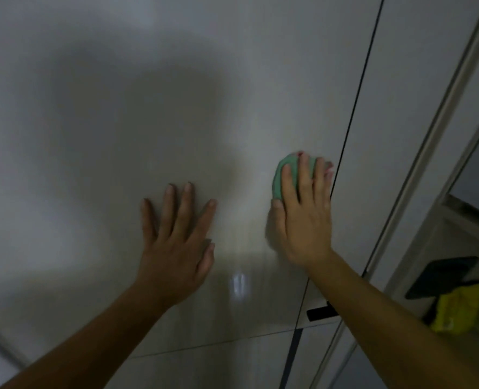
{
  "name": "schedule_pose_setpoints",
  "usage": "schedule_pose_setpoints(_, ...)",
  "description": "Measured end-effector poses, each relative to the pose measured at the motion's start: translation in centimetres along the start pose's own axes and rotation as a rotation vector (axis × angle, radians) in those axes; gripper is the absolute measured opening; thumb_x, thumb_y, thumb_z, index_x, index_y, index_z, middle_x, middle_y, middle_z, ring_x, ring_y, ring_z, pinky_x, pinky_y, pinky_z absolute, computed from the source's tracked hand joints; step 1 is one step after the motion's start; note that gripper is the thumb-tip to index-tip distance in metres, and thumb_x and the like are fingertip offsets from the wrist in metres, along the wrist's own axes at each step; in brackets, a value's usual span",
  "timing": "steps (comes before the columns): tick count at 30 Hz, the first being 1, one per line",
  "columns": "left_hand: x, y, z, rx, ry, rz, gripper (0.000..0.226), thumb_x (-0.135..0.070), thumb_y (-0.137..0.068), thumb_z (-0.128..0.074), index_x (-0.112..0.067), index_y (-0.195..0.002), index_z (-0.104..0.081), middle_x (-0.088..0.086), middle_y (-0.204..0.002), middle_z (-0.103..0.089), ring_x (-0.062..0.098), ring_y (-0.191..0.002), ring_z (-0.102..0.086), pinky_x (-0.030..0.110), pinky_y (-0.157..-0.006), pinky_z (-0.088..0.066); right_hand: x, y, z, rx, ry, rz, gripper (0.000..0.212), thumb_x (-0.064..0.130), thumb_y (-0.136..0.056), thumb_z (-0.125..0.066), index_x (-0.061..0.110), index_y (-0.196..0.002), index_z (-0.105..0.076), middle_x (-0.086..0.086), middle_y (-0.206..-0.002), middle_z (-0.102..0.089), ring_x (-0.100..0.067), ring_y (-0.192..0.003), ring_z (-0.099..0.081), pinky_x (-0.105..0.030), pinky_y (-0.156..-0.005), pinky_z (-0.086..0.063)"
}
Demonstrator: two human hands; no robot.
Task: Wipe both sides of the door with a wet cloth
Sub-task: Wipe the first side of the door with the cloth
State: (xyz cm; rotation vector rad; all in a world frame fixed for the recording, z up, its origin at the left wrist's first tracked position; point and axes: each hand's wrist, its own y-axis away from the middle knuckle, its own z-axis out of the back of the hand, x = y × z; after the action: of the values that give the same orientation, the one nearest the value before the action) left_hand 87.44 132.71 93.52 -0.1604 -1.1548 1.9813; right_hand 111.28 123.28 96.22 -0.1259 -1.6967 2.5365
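The left hand point(176, 242) lies flat on the door point(120, 108) just below the centre of the frame, fingers straight and spread, holding nothing. The right hand point(303, 220), right of centre, presses a green cloth point(286, 175) against the same face with straight fingers laid over it. The cloth shows above and left of the fingers. It sits just left of the dark vertical seam point(356, 108) at the door edge and above the dark handle point(319, 313) in the lower right.

Progress, as a judgement: wiping of this face is under way at about mid-height near the edge. The surface shows a soft sheen and a glare patch in the lower centre, but no clear boundary between wiped and unwiped areas, so coverage cannot be determined. The other face is out of view, and nothing indicates whether it is done.

A yellow cloth point(454, 310) and a black object point(440, 276) sit at the lower right, beyond the frame point(443, 108).
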Motion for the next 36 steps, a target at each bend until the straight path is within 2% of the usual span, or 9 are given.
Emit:
schedule_pose_setpoints(3,-1.1,-0.2,-0.2,0.004,0.003,-0.001,0.073,-0.043,-0.097,-0.046,-0.01,-0.16,-0.031,0.026,-0.169,-0.009,0.045,-0.157,-0.009,0.073,-0.12,-0.003,-0.5,0.3,-0.1,-0.018,-0.031,-0.084,0.059,0.02,-0.103,-0.045,0.0,-0.155,-0.028,-0.025,-0.161,-0.017,-0.053,-0.15,-0.014,-0.065,-0.124,-0.008)
schedule_pose_setpoints(8,-3.3,-2.1,-0.4,-0.017,0.068,-0.073,0.071,-0.04,-0.097,-0.047,-0.009,-0.159,-0.034,0.023,-0.17,-0.011,0.043,-0.157,-0.01,0.071,-0.121,-0.007,-1.7,4.8,0.6,0.109,0.001,-0.001,0.06,0.018,-0.097,-0.058,0.0,-0.151,-0.037,-0.027,-0.157,-0.023,-0.051,-0.147,-0.018,-0.072,-0.117,-0.02)
schedule_pose_setpoints(11,-4.9,-3.2,-0.8,-0.012,0.067,-0.092,0.07,-0.039,-0.096,-0.048,-0.01,-0.158,-0.037,0.022,-0.169,-0.014,0.043,-0.157,-0.01,0.072,-0.12,-0.007,-3.4,2.4,0.7,0.026,-0.01,-0.137,0.06,0.022,-0.104,-0.042,0.003,-0.158,-0.024,-0.022,-0.164,-0.012,-0.042,-0.154,-0.001,-0.061,-0.125,-0.004)
schedule_pose_setpoints(13,-5.7,-3.4,-1.0,-0.014,0.045,-0.064,0.071,-0.04,-0.095,-0.049,-0.01,-0.158,-0.037,0.023,-0.169,-0.013,0.044,-0.157,-0.008,0.071,-0.121,-0.004,-4.0,1.7,0.6,-0.008,-0.03,-0.281,0.06,0.023,-0.106,-0.036,-0.001,-0.158,-0.021,-0.026,-0.165,-0.009,-0.046,-0.153,-0.001,-0.057,-0.126,0.002)
schedule_pose_setpoints(18,-6.0,-3.3,-1.3,-0.02,0.018,-0.062,0.072,-0.04,-0.095,-0.047,-0.011,-0.159,-0.034,0.024,-0.169,-0.011,0.045,-0.156,-0.009,0.072,-0.12,-0.004,-3.6,7.5,0.6,0.104,0.007,-0.272,0.058,0.023,-0.1,-0.043,-0.003,-0.15,-0.027,-0.031,-0.156,-0.017,-0.056,-0.145,-0.015,-0.075,-0.113,-0.025)
schedule_pose_setpoints(23,-6.3,-3.3,-1.5,-0.03,0.031,-0.052,0.073,-0.04,-0.095,-0.045,-0.009,-0.16,-0.031,0.025,-0.169,-0.009,0.047,-0.156,-0.007,0.072,-0.12,0.0,-6.6,4.2,0.5,-0.025,-0.07,-0.511,0.06,0.032,-0.109,-0.023,0.004,-0.157,-0.002,-0.022,-0.166,0.0,-0.039,-0.155,0.004,-0.054,-0.127,0.003)
schedule_pose_setpoints(29,-6.7,-3.4,-1.2,0.001,0.048,-0.023,0.071,-0.039,-0.096,-0.044,-0.007,-0.158,-0.033,0.026,-0.169,-0.008,0.047,-0.156,-0.003,0.072,-0.12,0.002,-5.7,9.4,0.0,0.01,-0.097,-0.649,0.059,0.023,-0.106,-0.031,-0.003,-0.155,-0.009,-0.028,-0.164,-0.006,-0.046,-0.154,-0.005,-0.062,-0.125,-0.009)
schedule_pose_setpoints(32,-6.6,-3.4,-1.1,-0.003,0.049,-0.03,0.072,-0.039,-0.095,-0.045,-0.008,-0.159,-0.033,0.026,-0.169,-0.009,0.047,-0.156,-0.004,0.071,-0.12,0.001,-5.9,8.8,-0.5,-0.053,-0.149,-0.717,0.06,0.023,-0.109,-0.027,0.002,-0.158,0.0,-0.022,-0.168,0.002,-0.037,-0.157,0.003,-0.052,-0.128,0.001)
schedule_pose_setpoints(36,-6.2,-2.8,-1.4,-0.042,0.1,-0.055,0.072,-0.036,-0.095,-0.048,-0.007,-0.159,-0.032,0.024,-0.169,-0.011,0.043,-0.157,-0.009,0.07,-0.121,-0.002,-5.0,8.6,-1.5,-0.157,-0.216,-0.858,0.061,0.018,-0.108,-0.03,-0.002,-0.158,0.001,-0.017,-0.168,0.006,-0.034,-0.157,0.005,-0.033,-0.126,0.012)
